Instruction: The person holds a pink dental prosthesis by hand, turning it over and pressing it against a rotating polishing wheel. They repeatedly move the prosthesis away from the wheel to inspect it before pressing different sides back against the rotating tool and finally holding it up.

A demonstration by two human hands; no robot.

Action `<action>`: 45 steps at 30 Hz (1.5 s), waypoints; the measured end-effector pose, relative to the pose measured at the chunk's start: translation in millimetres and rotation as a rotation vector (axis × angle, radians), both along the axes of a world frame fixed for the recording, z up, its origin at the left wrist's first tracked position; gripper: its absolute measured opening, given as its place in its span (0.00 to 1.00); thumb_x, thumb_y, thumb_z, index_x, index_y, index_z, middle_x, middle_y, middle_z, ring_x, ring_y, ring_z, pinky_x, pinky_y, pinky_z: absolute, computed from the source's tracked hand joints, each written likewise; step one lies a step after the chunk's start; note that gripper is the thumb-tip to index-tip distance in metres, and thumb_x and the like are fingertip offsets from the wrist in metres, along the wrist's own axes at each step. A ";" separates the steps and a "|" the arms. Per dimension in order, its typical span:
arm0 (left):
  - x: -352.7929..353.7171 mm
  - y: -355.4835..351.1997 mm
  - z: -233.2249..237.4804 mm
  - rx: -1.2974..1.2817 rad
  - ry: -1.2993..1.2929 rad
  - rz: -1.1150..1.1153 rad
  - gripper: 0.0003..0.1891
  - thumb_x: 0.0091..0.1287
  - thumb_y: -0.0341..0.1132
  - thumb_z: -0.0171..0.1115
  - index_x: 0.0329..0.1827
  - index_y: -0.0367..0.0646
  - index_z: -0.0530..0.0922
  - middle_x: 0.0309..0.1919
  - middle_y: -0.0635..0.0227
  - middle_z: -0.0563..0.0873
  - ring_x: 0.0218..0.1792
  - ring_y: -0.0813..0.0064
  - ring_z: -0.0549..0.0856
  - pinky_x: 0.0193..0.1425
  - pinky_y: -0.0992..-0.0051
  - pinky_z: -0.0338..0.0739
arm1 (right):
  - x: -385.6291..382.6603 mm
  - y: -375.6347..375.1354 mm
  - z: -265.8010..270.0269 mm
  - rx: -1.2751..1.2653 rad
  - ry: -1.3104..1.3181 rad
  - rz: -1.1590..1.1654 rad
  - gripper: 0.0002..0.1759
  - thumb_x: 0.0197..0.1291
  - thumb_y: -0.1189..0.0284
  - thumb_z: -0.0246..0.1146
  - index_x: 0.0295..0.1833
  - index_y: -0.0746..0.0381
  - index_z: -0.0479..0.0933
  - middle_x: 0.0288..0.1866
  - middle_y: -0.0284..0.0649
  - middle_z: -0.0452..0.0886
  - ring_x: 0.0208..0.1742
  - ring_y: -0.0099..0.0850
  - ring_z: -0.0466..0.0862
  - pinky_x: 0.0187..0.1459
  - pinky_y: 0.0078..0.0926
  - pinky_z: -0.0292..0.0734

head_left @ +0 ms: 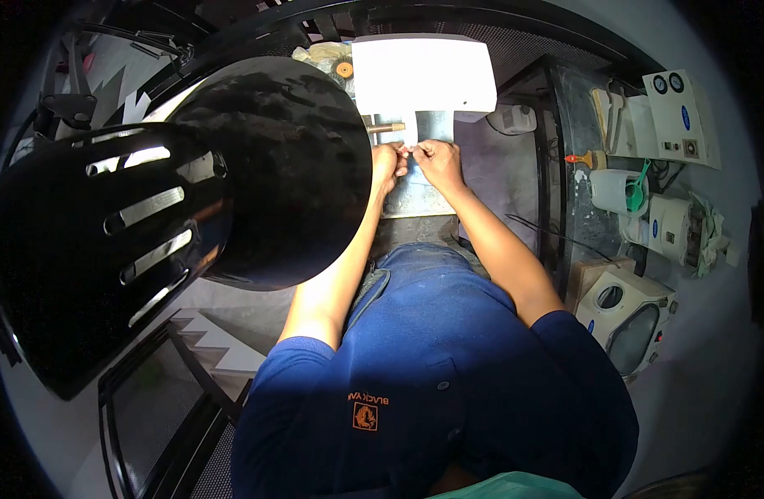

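1. Small pale piece (pixel 411 149): centre of the work area, between the fingertips of both hands, just to the near side of the white housing (pixel 423 75). Too small to make out its shape; can't call its long axis.
2. Right hand (pixel 440 163): thumb and forefinger pinched together on the piece, coming in from the near right.
3. Left hand (pixel 386 166): fingers curled, tips at the piece from the left. Can't tell if it grips or only steadies; the fingers mask the contact.
4. Key relation: the brass-coloured spindle (pixel 388 128) sits far and slightly left of the piece. Its long axis runs roughly left-right, exposed end pointing right. Left hand is the nearer one, directly on the near side of it; a gap shows between spindle and fingers.
5. Piece is close to the spindle, offset right and near, about level with the exposed end sideways. Height difference: can't judge from this angle.
6. Metal-looking worktop (pixel 419 201) lies under and to the near side of the hands.
7. Black lamp shade (pixel 274 175) fills the left, right up against the left wrist in view; it covers part of the left forearm.
8. Off to the right, apart from both hands: brush (pixel 596 159) and green scoop (pixel 635 196).
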State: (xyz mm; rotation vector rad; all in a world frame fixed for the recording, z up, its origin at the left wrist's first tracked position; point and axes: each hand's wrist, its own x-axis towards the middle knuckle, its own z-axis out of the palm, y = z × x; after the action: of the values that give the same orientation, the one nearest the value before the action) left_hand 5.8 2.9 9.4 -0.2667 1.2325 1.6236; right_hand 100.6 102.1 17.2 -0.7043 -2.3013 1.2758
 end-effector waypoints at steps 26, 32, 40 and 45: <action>33.6 -4.2 19.6 -0.199 0.981 0.084 0.06 0.65 0.28 0.55 0.37 0.32 0.76 0.27 0.59 0.85 0.30 0.77 0.84 0.36 0.76 0.77 | -2.1 5.0 -7.6 -0.020 -0.083 -0.043 0.11 0.50 0.71 0.61 0.20 0.65 0.73 0.15 0.41 0.76 0.16 0.38 0.76 0.30 0.35 0.70; 34.6 -1.8 17.0 -0.245 0.968 0.029 0.05 0.66 0.25 0.53 0.36 0.32 0.75 0.27 0.59 0.85 0.28 0.76 0.85 0.35 0.77 0.78 | -3.4 9.0 -2.2 -0.060 -0.088 -0.046 0.06 0.52 0.76 0.60 0.26 0.68 0.75 0.20 0.41 0.79 0.20 0.27 0.77 0.27 0.25 0.72; 29.0 -1.5 2.0 -0.090 0.805 0.101 0.04 0.67 0.24 0.51 0.37 0.30 0.73 0.29 0.60 0.84 0.30 0.75 0.85 0.36 0.78 0.81 | -4.5 12.2 6.8 -0.064 -0.122 0.035 0.05 0.54 0.79 0.60 0.28 0.70 0.74 0.20 0.42 0.79 0.22 0.23 0.80 0.27 0.23 0.72; 26.3 -1.3 -2.0 -0.076 0.779 0.117 0.05 0.68 0.24 0.51 0.37 0.30 0.73 0.30 0.60 0.83 0.30 0.75 0.85 0.36 0.77 0.81 | -3.9 11.9 14.4 -0.144 -0.156 0.068 0.03 0.52 0.80 0.58 0.28 0.68 0.74 0.25 0.49 0.78 0.28 0.40 0.82 0.32 0.34 0.74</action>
State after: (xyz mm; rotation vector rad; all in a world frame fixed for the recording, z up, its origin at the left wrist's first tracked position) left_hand 32.1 1.6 7.3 0.2892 1.8848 1.8516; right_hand 96.7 114.1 31.6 -0.8066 -2.3922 1.4778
